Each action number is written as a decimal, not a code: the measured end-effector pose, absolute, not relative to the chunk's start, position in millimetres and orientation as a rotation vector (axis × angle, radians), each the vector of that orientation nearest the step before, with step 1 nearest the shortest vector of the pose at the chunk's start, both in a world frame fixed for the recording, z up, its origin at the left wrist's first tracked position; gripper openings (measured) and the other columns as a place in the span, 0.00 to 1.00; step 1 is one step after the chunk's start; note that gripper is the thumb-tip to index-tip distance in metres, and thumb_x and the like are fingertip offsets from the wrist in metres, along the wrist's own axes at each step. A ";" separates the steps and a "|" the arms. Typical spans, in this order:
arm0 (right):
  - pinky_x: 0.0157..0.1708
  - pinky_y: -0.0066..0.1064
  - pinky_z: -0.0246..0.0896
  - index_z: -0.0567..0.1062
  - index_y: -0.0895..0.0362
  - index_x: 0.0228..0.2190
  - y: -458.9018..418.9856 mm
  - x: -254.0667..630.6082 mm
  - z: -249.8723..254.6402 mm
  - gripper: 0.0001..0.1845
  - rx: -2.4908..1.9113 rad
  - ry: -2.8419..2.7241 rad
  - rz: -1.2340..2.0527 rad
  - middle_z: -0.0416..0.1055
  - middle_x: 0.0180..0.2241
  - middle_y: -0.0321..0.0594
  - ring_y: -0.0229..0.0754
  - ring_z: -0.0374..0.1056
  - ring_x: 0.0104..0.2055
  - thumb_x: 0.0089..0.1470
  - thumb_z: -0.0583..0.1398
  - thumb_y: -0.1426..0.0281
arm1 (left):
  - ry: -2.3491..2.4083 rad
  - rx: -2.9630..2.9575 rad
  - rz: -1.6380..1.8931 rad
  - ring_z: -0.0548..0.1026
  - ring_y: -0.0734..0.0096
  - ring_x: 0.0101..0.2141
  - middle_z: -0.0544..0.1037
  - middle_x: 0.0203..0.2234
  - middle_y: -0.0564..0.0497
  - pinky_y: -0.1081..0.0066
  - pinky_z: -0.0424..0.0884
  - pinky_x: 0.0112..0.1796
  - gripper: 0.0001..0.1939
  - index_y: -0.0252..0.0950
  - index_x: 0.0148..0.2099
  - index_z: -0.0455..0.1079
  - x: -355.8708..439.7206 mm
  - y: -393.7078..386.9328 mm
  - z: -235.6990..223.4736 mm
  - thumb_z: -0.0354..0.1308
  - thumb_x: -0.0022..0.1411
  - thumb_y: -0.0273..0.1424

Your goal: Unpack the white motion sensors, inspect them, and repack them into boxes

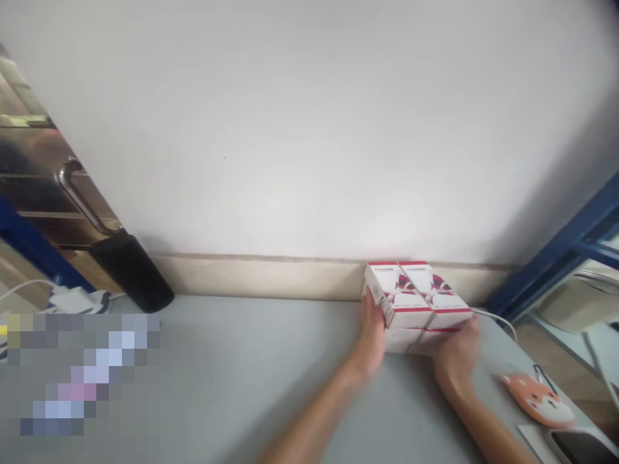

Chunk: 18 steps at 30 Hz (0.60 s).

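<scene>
Several white boxes with red trim (pixel 416 295) form a stack, two side by side on top of a lower layer, near the back of a pale grey table (pixel 271 348). My left hand (pixel 371 328) presses the stack's left side, with the fingers up against the box. My right hand (pixel 457 351) grips the lower right corner, partly hiding the bottom layer. Both hands hold the stack between them. Whether it rests on the table or is slightly lifted, I cannot tell.
A white wall with a beige skirting (pixel 256 277) backs the table. A black cylinder (pixel 133 274) stands at back left, by a metal handle (pixel 84 196). To the right lie an orange fox-shaped pad (pixel 536 399), a phone (pixel 583 448) and a white cable (pixel 496 320).
</scene>
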State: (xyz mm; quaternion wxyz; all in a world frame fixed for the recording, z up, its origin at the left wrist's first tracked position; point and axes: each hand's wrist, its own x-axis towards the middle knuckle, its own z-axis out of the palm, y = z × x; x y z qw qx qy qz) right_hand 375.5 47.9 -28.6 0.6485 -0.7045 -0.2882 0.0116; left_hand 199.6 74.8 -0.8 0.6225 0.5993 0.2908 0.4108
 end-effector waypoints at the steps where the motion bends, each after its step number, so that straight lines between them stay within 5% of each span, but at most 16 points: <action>1: 0.55 0.54 0.61 0.71 0.54 0.36 47.8 376.1 -30.4 0.24 -1.622 -0.645 0.007 0.74 0.38 0.49 0.57 0.70 0.46 0.68 0.44 0.53 | 0.684 1.401 0.939 0.31 0.58 0.78 0.36 0.80 0.53 0.58 0.33 0.75 0.49 0.44 0.82 0.33 196.2 74.1 -3.6 0.35 0.71 0.66; 6: 0.57 0.57 0.60 0.72 0.55 0.38 46.5 376.9 -30.8 0.25 -1.701 -0.640 -0.062 0.74 0.43 0.54 0.60 0.70 0.49 0.69 0.42 0.54 | 0.764 1.538 0.885 0.27 0.63 0.77 0.30 0.80 0.56 0.57 0.30 0.75 0.43 0.47 0.82 0.29 188.4 71.0 -11.7 0.31 0.75 0.60; 18: 0.47 0.47 0.64 0.69 0.51 0.29 40.0 363.5 -10.3 0.25 -1.604 -0.613 -0.091 0.73 0.33 0.46 0.52 0.67 0.39 0.69 0.44 0.53 | 0.798 1.620 0.907 0.32 0.62 0.78 0.36 0.80 0.58 0.57 0.32 0.75 0.38 0.51 0.81 0.32 198.7 76.9 -11.3 0.29 0.76 0.55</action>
